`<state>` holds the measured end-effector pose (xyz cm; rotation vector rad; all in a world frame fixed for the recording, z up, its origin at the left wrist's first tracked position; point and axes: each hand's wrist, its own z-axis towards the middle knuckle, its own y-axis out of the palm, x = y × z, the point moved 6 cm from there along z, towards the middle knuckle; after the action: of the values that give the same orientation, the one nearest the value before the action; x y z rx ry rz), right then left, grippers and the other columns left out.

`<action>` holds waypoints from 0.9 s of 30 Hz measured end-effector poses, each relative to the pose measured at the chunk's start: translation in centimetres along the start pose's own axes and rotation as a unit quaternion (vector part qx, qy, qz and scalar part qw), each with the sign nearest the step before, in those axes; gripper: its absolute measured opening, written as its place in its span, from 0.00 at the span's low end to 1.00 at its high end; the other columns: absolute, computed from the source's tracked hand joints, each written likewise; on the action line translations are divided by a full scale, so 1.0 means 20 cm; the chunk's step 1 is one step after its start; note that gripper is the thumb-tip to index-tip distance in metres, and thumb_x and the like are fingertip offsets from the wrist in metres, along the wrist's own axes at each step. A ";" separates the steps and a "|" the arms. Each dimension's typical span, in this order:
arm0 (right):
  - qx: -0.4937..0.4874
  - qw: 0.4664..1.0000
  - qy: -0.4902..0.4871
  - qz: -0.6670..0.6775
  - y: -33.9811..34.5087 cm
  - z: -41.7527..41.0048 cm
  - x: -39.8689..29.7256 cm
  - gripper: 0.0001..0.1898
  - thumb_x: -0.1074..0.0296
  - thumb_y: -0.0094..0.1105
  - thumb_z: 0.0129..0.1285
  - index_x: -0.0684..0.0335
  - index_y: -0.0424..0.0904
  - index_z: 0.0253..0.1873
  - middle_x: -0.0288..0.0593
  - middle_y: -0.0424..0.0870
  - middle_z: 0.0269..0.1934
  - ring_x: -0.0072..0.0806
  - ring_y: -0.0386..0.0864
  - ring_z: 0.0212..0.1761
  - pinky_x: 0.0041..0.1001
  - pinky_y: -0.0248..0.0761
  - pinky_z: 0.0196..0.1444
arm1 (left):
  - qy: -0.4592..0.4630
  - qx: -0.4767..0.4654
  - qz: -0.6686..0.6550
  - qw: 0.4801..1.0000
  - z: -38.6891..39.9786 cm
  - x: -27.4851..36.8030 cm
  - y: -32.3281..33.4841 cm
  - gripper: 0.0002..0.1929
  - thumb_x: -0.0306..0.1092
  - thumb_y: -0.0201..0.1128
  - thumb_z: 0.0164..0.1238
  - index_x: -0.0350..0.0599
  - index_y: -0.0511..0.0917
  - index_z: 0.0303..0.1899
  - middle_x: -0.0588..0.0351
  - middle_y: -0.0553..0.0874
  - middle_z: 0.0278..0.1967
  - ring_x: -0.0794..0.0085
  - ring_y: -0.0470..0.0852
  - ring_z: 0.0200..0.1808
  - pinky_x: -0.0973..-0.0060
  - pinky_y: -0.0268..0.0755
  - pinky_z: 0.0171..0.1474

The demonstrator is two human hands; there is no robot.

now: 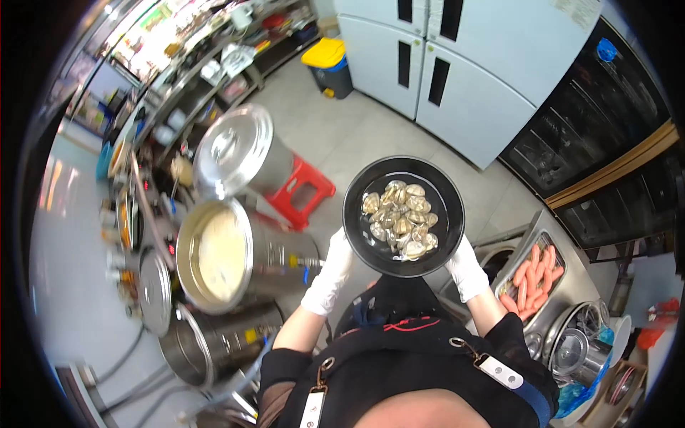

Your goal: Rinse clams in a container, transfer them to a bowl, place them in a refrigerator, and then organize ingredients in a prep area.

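A round black bowl [374, 255] is held level in front of me, with a pile of clams in their shells [401, 219] sitting in clear liquid. My left hand [333, 273], in a white glove, grips the bowl's lower left side. On its lower right side is my right hand [467, 269], gloved the same way. The fingers of both hands are mostly hidden under and behind the bowl.
At left stand a tall steel pot of pale liquid [222, 257], a lidded steel pot [233, 150] and a red plastic stool [305, 192]. Sausages [532, 278] fill a metal tray on the steel counter [540, 224] at right. White refrigerator doors [476, 96] and a yellow-lidded bin [326, 53] stand beyond.
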<state>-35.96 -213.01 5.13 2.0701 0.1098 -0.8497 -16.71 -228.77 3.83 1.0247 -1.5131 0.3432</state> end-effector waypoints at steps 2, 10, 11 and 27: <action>0.009 1.000 -0.025 -0.004 0.10 0.17 -0.06 0.13 0.68 0.46 0.70 0.69 0.75 0.52 0.44 0.83 0.46 0.27 0.81 0.43 0.27 0.79 0.46 | 0.002 -0.011 0.012 1.000 0.23 0.07 -0.02 0.17 0.39 0.53 0.71 0.39 0.76 0.53 0.58 0.82 0.47 0.78 0.77 0.46 0.79 0.70 0.50; 0.009 0.998 -0.054 0.027 0.28 0.89 -0.38 0.15 0.66 0.45 0.71 0.70 0.73 0.54 0.45 0.81 0.49 0.28 0.81 0.46 0.29 0.77 0.49 | -0.103 -0.127 -0.096 0.982 1.17 0.37 0.14 0.23 0.45 0.51 0.73 0.39 0.70 0.60 0.57 0.77 0.56 0.75 0.72 0.56 0.75 0.64 0.60; 0.011 0.998 -0.053 0.025 0.31 0.98 -0.42 0.15 0.67 0.44 0.71 0.70 0.73 0.54 0.45 0.81 0.49 0.29 0.80 0.47 0.29 0.77 0.50 | -0.104 -0.133 -0.072 0.983 1.29 0.41 0.15 0.25 0.49 0.47 0.74 0.39 0.68 0.62 0.57 0.74 0.59 0.73 0.71 0.60 0.73 0.62 0.63; 0.131 0.966 -0.175 0.135 0.34 2.01 -0.89 0.19 0.60 0.42 0.73 0.64 0.68 0.61 0.45 0.75 0.57 0.34 0.75 0.56 0.34 0.71 0.59 | 0.382 -0.118 0.320 0.859 3.84 1.47 0.97 0.17 0.36 0.54 0.69 0.33 0.77 0.52 0.41 0.83 0.47 0.58 0.80 0.52 0.71 0.69 0.56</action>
<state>-68.25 -243.58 5.02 2.0744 -0.4897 -1.0854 -78.03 -284.90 18.56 0.0947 -1.0659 0.8907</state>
